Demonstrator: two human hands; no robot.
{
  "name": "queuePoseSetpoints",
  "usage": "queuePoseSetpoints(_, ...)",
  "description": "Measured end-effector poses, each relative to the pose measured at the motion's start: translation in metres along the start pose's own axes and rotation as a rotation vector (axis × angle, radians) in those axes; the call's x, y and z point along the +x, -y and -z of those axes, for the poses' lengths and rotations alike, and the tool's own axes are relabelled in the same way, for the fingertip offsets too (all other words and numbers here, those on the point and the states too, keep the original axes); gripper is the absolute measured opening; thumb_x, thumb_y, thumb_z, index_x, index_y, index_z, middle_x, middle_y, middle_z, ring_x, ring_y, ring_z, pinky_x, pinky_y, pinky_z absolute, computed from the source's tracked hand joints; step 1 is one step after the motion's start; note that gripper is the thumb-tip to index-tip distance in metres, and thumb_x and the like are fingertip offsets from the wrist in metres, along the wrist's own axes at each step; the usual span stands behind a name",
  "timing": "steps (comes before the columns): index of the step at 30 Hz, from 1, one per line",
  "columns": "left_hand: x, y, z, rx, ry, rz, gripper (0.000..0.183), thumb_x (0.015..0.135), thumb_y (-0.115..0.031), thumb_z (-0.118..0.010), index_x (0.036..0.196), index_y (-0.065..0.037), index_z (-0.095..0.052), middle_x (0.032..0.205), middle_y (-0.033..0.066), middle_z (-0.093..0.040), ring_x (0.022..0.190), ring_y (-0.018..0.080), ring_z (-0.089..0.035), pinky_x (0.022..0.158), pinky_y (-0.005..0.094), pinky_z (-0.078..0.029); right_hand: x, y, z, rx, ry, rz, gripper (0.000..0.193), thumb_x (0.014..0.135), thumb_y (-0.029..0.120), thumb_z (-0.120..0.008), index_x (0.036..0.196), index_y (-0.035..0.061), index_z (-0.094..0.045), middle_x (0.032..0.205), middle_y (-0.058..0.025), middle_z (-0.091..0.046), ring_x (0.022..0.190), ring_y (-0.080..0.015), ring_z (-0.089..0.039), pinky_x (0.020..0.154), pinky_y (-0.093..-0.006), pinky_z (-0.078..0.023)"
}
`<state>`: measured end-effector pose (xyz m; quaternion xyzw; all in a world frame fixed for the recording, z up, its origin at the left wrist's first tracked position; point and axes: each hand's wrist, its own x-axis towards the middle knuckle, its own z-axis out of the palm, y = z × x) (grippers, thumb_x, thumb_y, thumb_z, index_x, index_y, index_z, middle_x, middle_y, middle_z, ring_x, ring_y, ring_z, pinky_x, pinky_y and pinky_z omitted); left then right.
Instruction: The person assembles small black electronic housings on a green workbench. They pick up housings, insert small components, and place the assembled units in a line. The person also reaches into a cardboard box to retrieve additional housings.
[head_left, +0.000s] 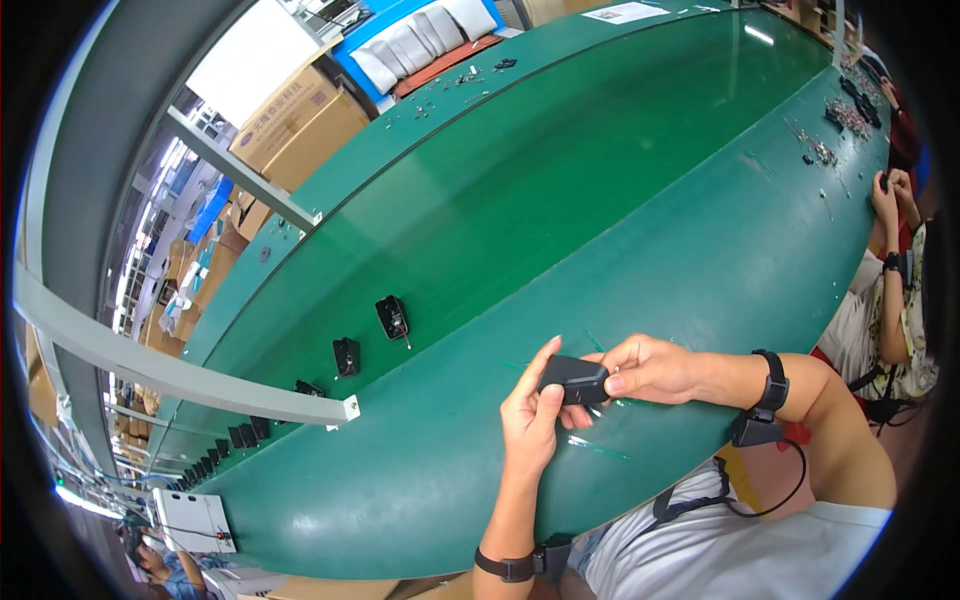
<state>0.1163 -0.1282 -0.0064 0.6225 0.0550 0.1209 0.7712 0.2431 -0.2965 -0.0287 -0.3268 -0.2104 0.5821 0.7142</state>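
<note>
A small black plastic case [572, 379] with a smooth, angled outer shell is held just above the near green work surface. My left hand [530, 420] grips it from the left, with the thumb on its near side and the fingers around the far side. My right hand [655, 368] pinches the case's right end between thumb and fingers. Something thin and pale shows by the right fingertips, too small to name. Clear and greenish strips [598, 448] lie on the surface beneath and around my hands. The inside of the case is hidden.
On the sunken green belt sit open black cases [392, 317] with wires, trailing to a far-left row. A grey metal bar [200, 355] crosses the left side. Loose wire parts [848, 118] lie far right, near a co-worker's hands [888, 200]. Cardboard boxes [300, 130] stand beyond.
</note>
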Motion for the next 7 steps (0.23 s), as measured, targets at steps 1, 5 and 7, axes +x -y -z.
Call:
queuePoseSetpoints(1, 0.001, 0.001, -0.001, 0.014, -0.01, 0.025, 0.052, 0.101, -0.027, -0.054, 0.143, 0.002, -0.043, 0.089, 0.0095, -0.069, 0.061, 0.0108, -0.064, 0.053, 0.0212, -0.046, -0.001, 0.0, 0.002, 0.018, 0.006, -0.011, 0.016, 0.091, 0.013, -0.07, 0.096, -0.0015, -0.07, 0.142, -0.0162, -0.049, 0.101, -0.016, -0.058, 0.086, -0.03, -0.048)
queuePoseSetpoints(5, 0.004, 0.012, 0.005, 0.182, -0.2, 0.054, 0.057, 0.101, -0.023, -0.056, 0.149, -0.002, -0.035, 0.087, 0.0099, -0.069, 0.063, 0.0093, -0.062, 0.057, 0.021, -0.046, 0.008, 0.009, -0.009, -0.28, -0.14, 0.156, 0.022, 0.091, 0.013, -0.069, 0.108, -0.0014, -0.068, 0.146, -0.0174, -0.043, 0.112, -0.0205, -0.059, 0.096, -0.0291, -0.048)
queuePoseSetpoints(7, 0.006, 0.022, 0.014, 0.396, -0.406, -0.067, 0.067, 0.099, -0.024, -0.059, 0.154, -0.006, -0.025, 0.092, 0.0111, -0.069, 0.066, 0.0096, -0.063, 0.058, 0.0237, -0.047, 0.02, 0.02, -0.017, -0.513, -0.255, 0.239, 0.027, 0.091, 0.012, -0.069, 0.114, -0.0016, -0.067, 0.147, -0.0184, -0.042, 0.118, -0.0244, -0.058, 0.102, -0.032, -0.047)
